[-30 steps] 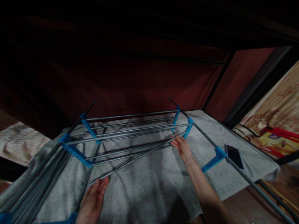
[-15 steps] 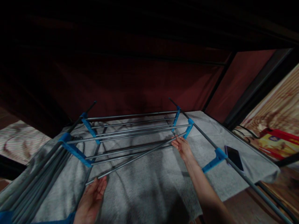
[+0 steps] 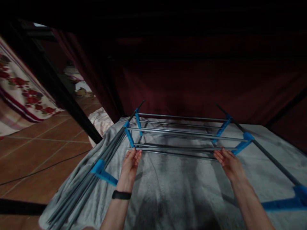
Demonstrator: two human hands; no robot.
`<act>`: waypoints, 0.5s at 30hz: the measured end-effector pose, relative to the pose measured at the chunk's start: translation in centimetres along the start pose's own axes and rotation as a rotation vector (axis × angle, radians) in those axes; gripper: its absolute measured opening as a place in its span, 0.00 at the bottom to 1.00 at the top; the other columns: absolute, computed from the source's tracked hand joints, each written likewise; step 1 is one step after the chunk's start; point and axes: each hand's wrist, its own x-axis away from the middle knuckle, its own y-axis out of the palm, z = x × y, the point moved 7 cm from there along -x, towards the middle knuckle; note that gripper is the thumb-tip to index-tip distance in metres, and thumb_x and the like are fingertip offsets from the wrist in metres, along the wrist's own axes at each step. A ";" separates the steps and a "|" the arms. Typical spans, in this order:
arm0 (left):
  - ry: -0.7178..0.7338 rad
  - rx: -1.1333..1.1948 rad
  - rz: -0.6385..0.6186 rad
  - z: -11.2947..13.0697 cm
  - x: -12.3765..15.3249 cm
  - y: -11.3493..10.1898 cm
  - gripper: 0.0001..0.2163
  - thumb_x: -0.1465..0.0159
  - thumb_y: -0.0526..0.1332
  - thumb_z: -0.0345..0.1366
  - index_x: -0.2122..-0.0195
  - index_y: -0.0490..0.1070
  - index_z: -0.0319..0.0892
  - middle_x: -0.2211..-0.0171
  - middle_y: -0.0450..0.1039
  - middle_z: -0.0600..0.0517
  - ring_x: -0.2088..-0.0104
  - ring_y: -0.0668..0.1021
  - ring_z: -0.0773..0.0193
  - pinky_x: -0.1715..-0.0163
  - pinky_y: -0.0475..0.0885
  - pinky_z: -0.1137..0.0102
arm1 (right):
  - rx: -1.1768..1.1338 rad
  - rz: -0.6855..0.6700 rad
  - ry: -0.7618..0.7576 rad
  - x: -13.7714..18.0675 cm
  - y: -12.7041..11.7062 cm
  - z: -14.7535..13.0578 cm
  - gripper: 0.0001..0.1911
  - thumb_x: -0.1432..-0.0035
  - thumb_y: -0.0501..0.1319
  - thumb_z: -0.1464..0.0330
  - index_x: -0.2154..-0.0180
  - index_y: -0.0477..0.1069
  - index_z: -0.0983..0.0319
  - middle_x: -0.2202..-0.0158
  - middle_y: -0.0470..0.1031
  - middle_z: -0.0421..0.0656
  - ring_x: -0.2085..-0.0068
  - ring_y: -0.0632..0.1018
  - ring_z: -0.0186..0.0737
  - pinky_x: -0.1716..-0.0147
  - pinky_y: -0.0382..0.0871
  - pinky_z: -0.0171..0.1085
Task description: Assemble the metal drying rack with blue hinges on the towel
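Note:
A thin grey metal rod (image 3: 177,149) runs level across the front of a half-assembled rack of grey tubes and blue plastic brackets. My left hand (image 3: 130,159) pinches the rod close to its left end, beside a blue bracket (image 3: 129,135). My right hand (image 3: 229,161) grips it near the other end, just below the right blue bracket (image 3: 244,143). Several crossbars (image 3: 187,131) span the frame behind it. Whether the rod's ends touch the brackets, I cannot tell.
Loose grey tubes (image 3: 74,199) lie in a bundle along the left side. Nearer me stand more blue brackets, one left (image 3: 103,172) and one right (image 3: 285,203). A grey blanket (image 3: 172,191) lies beneath everything. Dark posts (image 3: 64,95) and a red curtain (image 3: 179,86) surround the bed.
The rod has swung from slanted to level, as my left hand moved forward to the left bracket. My right hand still holds its end. The view has turned left.

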 end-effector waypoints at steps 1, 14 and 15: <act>0.011 0.013 -0.011 0.4 0.1 0.6 0.10 0.31 0.66 0.24 0.69 0.72 0.42 0.72 0.80 0.53 0.70 0.85 0.67 0.66 0.81 0.75 | 0.004 0.000 -0.003 -0.3 -0.2 0.1 0.14 0.50 0.80 0.67 0.69 0.76 0.55 0.66 0.83 0.41 0.62 0.86 0.43 0.59 0.87 0.42; 0.143 0.069 -0.075 2.9 -0.7 5.2 0.11 0.32 0.70 0.24 0.68 0.71 0.42 0.73 0.77 0.56 0.73 0.82 0.70 0.70 0.77 0.78 | 0.026 0.004 0.034 -1.3 -0.5 -0.1 0.08 0.45 0.76 0.68 0.68 0.77 0.58 0.66 0.82 0.41 0.63 0.87 0.39 0.60 0.87 0.37; 0.158 0.069 -0.075 3.0 -0.6 5.3 0.10 0.32 0.70 0.24 0.67 0.71 0.42 0.73 0.77 0.56 0.73 0.82 0.70 0.70 0.77 0.78 | 0.021 0.009 0.037 -1.3 -0.5 -0.1 0.08 0.45 0.75 0.69 0.68 0.77 0.58 0.65 0.83 0.41 0.62 0.87 0.39 0.60 0.87 0.37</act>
